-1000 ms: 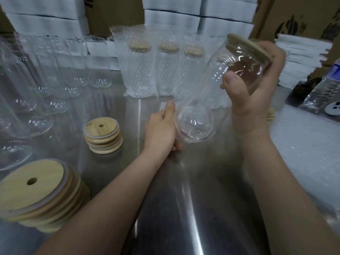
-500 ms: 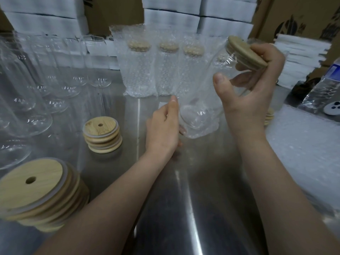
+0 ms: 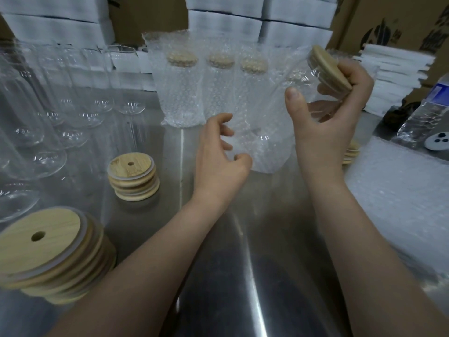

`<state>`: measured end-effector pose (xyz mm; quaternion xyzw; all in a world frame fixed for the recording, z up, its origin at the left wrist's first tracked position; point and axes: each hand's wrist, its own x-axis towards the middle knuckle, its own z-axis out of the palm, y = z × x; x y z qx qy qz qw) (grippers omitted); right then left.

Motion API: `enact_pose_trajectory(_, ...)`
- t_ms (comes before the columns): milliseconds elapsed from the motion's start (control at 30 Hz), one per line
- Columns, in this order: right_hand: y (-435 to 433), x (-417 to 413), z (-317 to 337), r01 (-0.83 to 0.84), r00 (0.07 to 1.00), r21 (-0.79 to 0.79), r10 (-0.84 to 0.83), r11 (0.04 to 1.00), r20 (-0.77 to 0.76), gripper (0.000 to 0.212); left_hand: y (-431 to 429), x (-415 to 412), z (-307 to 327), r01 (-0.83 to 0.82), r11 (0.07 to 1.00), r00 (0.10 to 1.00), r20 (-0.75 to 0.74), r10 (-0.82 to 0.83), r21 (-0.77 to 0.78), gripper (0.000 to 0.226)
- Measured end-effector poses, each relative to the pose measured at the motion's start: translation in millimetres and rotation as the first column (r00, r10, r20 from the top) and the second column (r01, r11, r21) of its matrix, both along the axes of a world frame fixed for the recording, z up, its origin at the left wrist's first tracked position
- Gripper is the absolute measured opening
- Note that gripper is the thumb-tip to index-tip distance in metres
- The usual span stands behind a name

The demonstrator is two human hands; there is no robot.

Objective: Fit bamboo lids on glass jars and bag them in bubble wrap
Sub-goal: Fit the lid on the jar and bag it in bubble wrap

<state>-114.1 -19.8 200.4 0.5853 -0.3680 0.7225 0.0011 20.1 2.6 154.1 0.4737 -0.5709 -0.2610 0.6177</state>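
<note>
The lidded jar (image 3: 313,74) is held tilted above the bench (image 3: 243,263). The curled fingers of the right hand (image 3: 335,117) are clamped on its bamboo lid (image 3: 328,69), thumb standing apart, and its glass body lies inside a bubble wrap bag (image 3: 267,154). Bagging is judged the step in hand, and the next move calls for drawing the bag up over the lid. The left hand (image 3: 218,161) sits at the jar's lower end with fingers loosely curled, but whether they pinch the bag cannot be told, and the jar's outline within the wrap, against the bagged jars (image 3: 182,93) behind it, is hard to make out.
</note>
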Motion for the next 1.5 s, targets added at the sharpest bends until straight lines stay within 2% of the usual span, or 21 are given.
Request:
enact_pose_trajectory(167, 0.3, 3.3, -2.2, -0.017, 1.0, 0.051, 0.017, 0.999, -0.007, 0.056, -6.3, -0.3, -6.1, -0.053, 0.987, 0.942, 0.336, -0.001, 0.151, 0.105)
enact_pose_trajectory(233, 1.5, 4.7, -3.0, -0.038, 0.999, 0.059, 0.039, 0.998, -0.03, 0.056, -9.2, 0.6, -8.6, -0.081, 0.979, 0.924, 0.382, 0.004, 0.187, 0.116)
enact_pose_trajectory(300, 2.4, 5.3, -2.7, -0.06, 0.996, 0.052, 0.063, 0.997, -0.067, 0.057, -12.6, 4.0, -9.3, -0.093, 0.979, 0.921, 0.39, 0.015, 0.18, 0.116)
enact_pose_trajectory(467, 2.9, 6.1, -1.8, -0.1, 0.979, 0.014, 0.101, 0.995, -0.179, 0.059, -14.4, 6.7, -7.9, -0.019, 0.98, 0.953, 0.301, -0.042, 0.198, 0.106)
enact_pose_trajectory(633, 3.7, 7.4, -2.6, -0.135, 0.967, 0.032, 0.139, 0.99, -0.216, 0.061, -11.3, 5.1, -4.3, 0.066, 0.985, 0.985, 0.145, -0.09, 0.16, 0.101)
enact_pose_trajectory(833, 7.2, 11.9, -3.8, -0.152, 0.961, 0.113, 0.174, 0.982, -0.216, 0.061, -5.1, 5.3, 0.7, 0.097, 0.993, 0.995, 0.023, -0.099, 0.061, 0.087)
enact_pose_trajectory(1000, 8.1, 15.7, -1.7, -0.276, 0.934, 0.16, 0.304, 0.948, -0.188, 0.061, -3.7, 4.4, 6.4, 0.087, 0.994, 0.989, -0.118, -0.094, -0.066, 0.093)
enact_pose_trajectory(1100, 9.4, 17.4, 0.2, -0.352, 0.907, 0.181, 0.382, 0.918, -0.178, 0.06, -4.5, 6.4, 5.8, 0.075, 0.988, 0.986, -0.14, -0.094, -0.133, 0.091)
enact_pose_trajectory(1200, 10.1, 18.3, 2.3, -0.355, 0.896, 0.188, 0.391, 0.916, -0.209, 0.06, -4.1, 7.9, 6.9, 0.082, 0.982, 0.989, -0.108, -0.102, -0.169, 0.096)
enact_pose_trajectory(1300, 9.9, 15.9, 4.1, -0.338, 0.899, 0.178, 0.373, 0.924, -0.23, 0.063, -7.7, 15.1, 7.1, 0.169, 0.971, 0.985, -0.005, -0.172, -0.17, 0.118)
enact_pose_trajectory(1400, 8.9, 11.3, 5.3, -0.339, 0.91, 0.172, 0.368, 0.925, -0.188, 0.071, -14.4, 24.0, 1.3, 0.273, 0.961, 0.945, 0.201, -0.257, -0.054, 0.141)
enact_pose_trajectory(1500, 9.3, 9.0, 6.9, -0.347, 0.923, 0.16, 0.367, 0.924, -0.119, 0.074, -20.3, 30.2, -7.8, 0.257, 0.961, 0.896, 0.348, -0.276, 0.101, 0.149)
